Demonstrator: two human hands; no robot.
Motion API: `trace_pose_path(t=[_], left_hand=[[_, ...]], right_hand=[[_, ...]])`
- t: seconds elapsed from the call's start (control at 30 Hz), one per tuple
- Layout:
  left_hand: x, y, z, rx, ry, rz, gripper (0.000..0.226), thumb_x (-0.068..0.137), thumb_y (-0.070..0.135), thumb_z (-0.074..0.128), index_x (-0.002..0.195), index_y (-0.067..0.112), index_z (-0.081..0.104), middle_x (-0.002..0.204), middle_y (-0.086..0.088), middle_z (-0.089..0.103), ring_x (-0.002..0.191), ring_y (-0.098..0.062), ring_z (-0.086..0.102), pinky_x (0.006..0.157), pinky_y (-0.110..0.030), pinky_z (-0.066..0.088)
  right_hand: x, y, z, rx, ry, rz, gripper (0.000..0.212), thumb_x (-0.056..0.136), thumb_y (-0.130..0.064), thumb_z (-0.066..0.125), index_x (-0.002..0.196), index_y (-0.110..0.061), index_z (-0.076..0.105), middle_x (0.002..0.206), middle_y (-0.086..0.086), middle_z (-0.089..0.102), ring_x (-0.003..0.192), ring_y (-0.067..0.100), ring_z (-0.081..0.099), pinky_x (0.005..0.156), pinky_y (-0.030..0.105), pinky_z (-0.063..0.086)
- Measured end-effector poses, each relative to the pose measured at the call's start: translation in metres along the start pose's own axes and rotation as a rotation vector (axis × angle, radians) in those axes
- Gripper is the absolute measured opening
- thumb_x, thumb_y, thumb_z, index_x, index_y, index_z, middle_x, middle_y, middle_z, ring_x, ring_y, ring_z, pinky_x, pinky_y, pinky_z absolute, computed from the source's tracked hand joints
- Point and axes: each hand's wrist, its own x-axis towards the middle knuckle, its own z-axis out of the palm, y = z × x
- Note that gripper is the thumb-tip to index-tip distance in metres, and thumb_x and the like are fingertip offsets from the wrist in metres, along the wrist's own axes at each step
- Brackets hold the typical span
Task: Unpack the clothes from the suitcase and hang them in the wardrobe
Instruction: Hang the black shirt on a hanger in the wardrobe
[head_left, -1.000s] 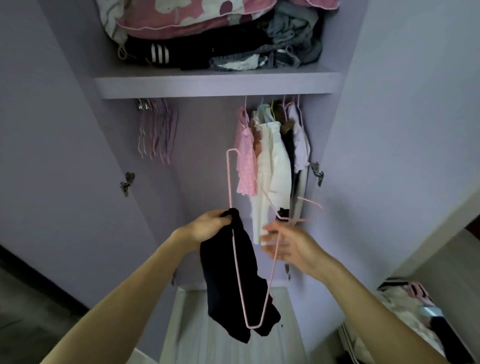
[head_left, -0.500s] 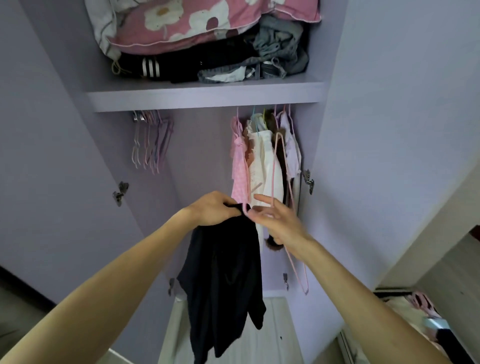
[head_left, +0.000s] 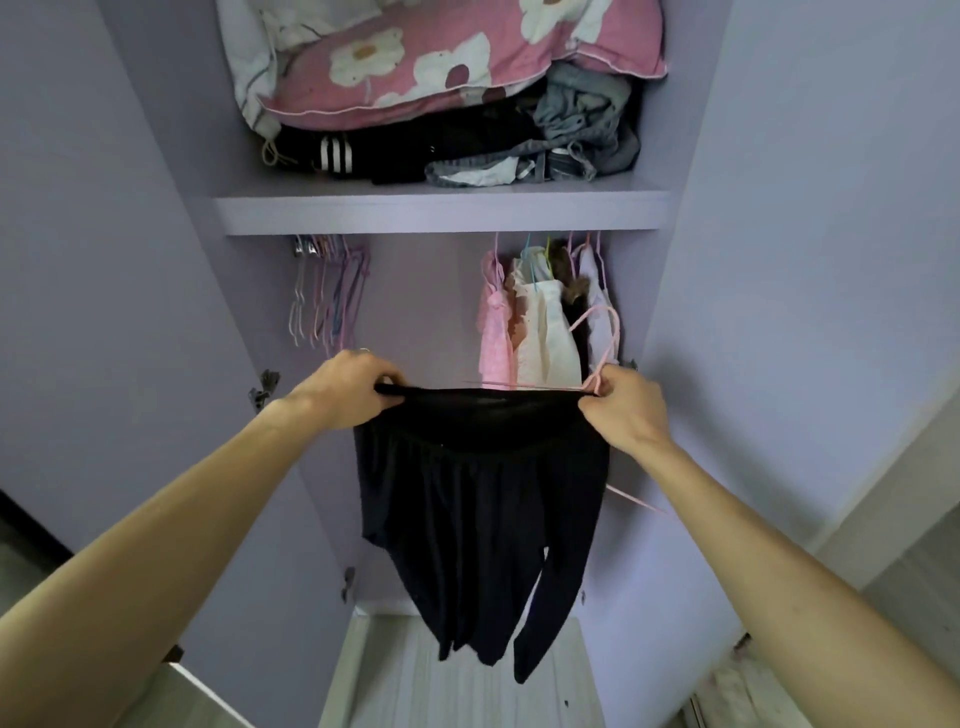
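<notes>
black pants (head_left: 478, 499) not hung yet

the pants are held by the waistband in front of the wardrobe (head_left: 441, 213), pinched by the left hand (head_left: 353, 387) at 9 o'clock and the right hand (head_left: 626, 408) at 3, where the pink hanger (head_left: 605, 332) is gripped too. some clothes (head_left: 540, 327) are already hung at 1 o'clock; what's left in the suitcase can't be seen.

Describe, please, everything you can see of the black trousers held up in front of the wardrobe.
The black trousers look like thin, soft fabric with a gathered elastic waistband. The waistband is stretched level between both hands: the left hand pinches its left end, the right hand its right end. The legs hang loose below, one lower than the other. A pink wire hanger runs along the waistband, its hook rising beside the right hand. They hang before the open wardrobe.
</notes>
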Motion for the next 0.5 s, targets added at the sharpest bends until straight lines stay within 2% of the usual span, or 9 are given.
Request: trace_pose_path(t=[0.07,0.17,0.23,0.27,0.33,0.4,0.5], left_hand=[[0.001,-0.005,-0.005,-0.196,-0.044,-0.043,0.013,0.09,0.035,0.07,0.101,0.031,0.074,0.1,0.01,0.071,0.098,-0.013,0.064,0.088,-0.025,0.046],[-0.003,0.001,-0.011,-0.669,-0.2,-0.121,0.022,0.087,0.035,0.074,0.104,0.022,0.075,0.1,0.005,0.076,0.096,-0.013,0.07,0.092,-0.03,0.051],[-0.005,0.014,-0.013,-0.9,-0.236,-0.118,0.028,0.087,0.031,0.074,0.11,0.014,0.073,0.108,-0.004,0.075,0.102,-0.019,0.071,0.096,-0.032,0.051],[-0.007,0.024,-0.014,-0.986,-0.23,-0.108,0.029,0.088,0.029,0.073,0.11,0.011,0.073,0.108,-0.008,0.075,0.102,-0.021,0.071,0.093,-0.031,0.052],[-0.006,0.043,-0.016,-1.106,-0.18,-0.107,0.03,0.089,0.031,0.072,0.108,0.008,0.073,0.105,-0.01,0.075,0.098,-0.024,0.073,0.086,-0.031,0.055],[0.0,0.057,-0.016,-1.061,-0.077,-0.102,0.029,0.09,0.034,0.071,0.106,0.01,0.074,0.102,-0.008,0.076,0.094,-0.023,0.074,0.085,-0.032,0.057],[0.011,0.066,-0.013,-0.602,0.063,0.007,0.027,0.094,0.042,0.063,0.1,0.017,0.073,0.095,0.0,0.074,0.09,-0.019,0.07,0.088,-0.031,0.054]], right_hand=[[0.008,0.0,-0.004,-0.038,-0.032,0.039,0.013,0.076,-0.01,0.061,0.07,-0.02,0.054,0.068,-0.007,0.055,0.065,0.014,0.051,0.051,0.022,0.032],[0.015,0.002,-0.003,0.013,-0.143,0.134,0.017,0.072,-0.011,0.067,0.072,-0.017,0.051,0.067,-0.006,0.052,0.063,0.014,0.049,0.052,0.025,0.032],[0.015,0.001,0.0,0.192,-0.228,0.216,0.028,0.069,-0.013,0.073,0.07,-0.016,0.045,0.064,-0.004,0.045,0.058,0.014,0.041,0.052,0.026,0.03],[0.015,0.003,0.002,0.287,-0.23,0.241,0.031,0.068,-0.017,0.076,0.071,-0.017,0.045,0.065,-0.003,0.043,0.057,0.014,0.039,0.052,0.026,0.029],[0.013,0.0,0.003,0.457,-0.131,0.255,0.032,0.072,-0.036,0.076,0.074,-0.02,0.047,0.069,-0.005,0.045,0.057,0.013,0.038,0.052,0.027,0.027],[0.011,-0.006,0.002,0.683,0.045,0.309,0.033,0.082,-0.052,0.063,0.077,-0.021,0.053,0.068,-0.006,0.048,0.051,0.01,0.037,0.048,0.025,0.026],[0.007,-0.019,-0.009,1.076,0.181,0.408,0.041,0.095,-0.048,0.046,0.063,-0.023,0.043,0.051,-0.007,0.036,0.037,0.009,0.023,0.037,0.02,0.017]])
